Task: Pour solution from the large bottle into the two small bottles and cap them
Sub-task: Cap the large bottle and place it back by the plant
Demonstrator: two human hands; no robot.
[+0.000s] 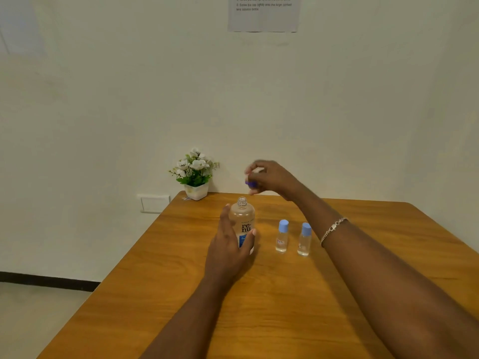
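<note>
At mid table (285, 307) the left hand (230, 244) is gripping the upright large bottle (242, 216), neck bare; just right, the left small bottle (282, 237) & right small bottle (304, 239) are standing capped. Nearer the far edge the right hand (274, 177) is pinching the purple cap (250, 183) in the air. Opening step prob. ending: next is calling for parking that cap & uncapping a small bottle.

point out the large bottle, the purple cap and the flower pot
large bottle (241, 215): head view, clear shoulder above the label
purple cap (250, 183): head view, its visible lower edge
flower pot (197, 190): head view, white front face
</note>
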